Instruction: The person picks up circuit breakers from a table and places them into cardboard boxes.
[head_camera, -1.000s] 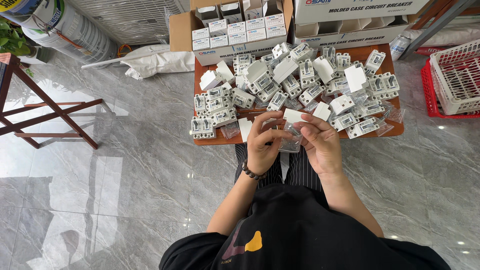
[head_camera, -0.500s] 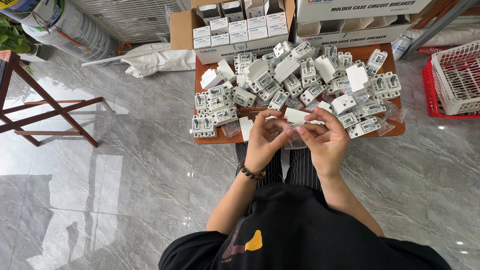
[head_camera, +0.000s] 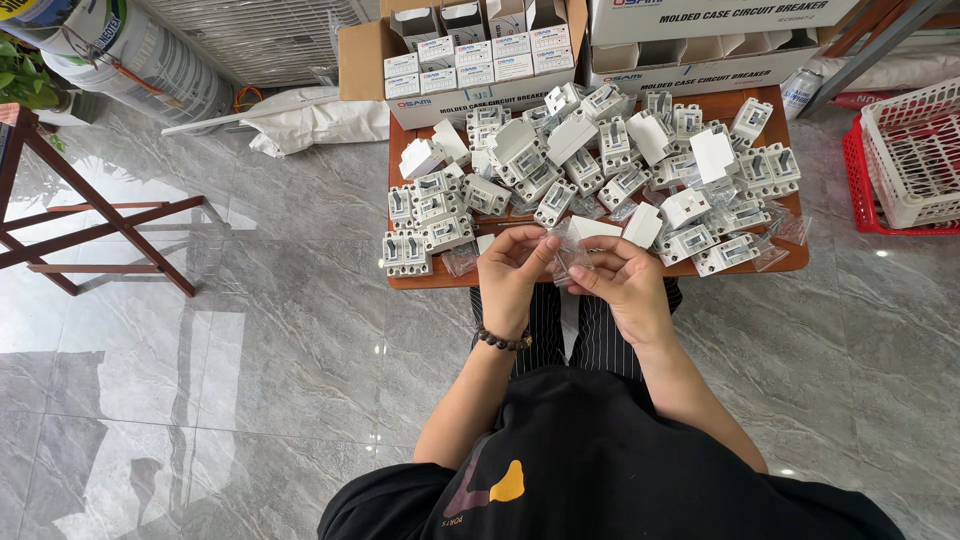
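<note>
My left hand (head_camera: 515, 272) and my right hand (head_camera: 622, 284) meet at the near edge of a low reddish-brown table (head_camera: 600, 272). Between their fingertips they pinch a small clear plastic bag (head_camera: 567, 255); what is inside it I cannot make out. A beaded bracelet sits on my left wrist. Just beyond my fingers, a heap of white circuit breakers (head_camera: 590, 170) covers the tabletop, some stacked in pairs at the left (head_camera: 425, 225). A few more clear bags (head_camera: 785, 228) lie among them at the right.
An open cardboard box (head_camera: 470, 65) of small white cartons stands behind the table, a second box (head_camera: 700, 60) beside it. At far right is a white basket in a red crate (head_camera: 905, 155). A wooden stand (head_camera: 90, 225) is at left on the grey marble floor.
Both hands have lifted slightly toward the table edge and drawn the clear bag up between the fingertips. The table and the heap are as before.
</note>
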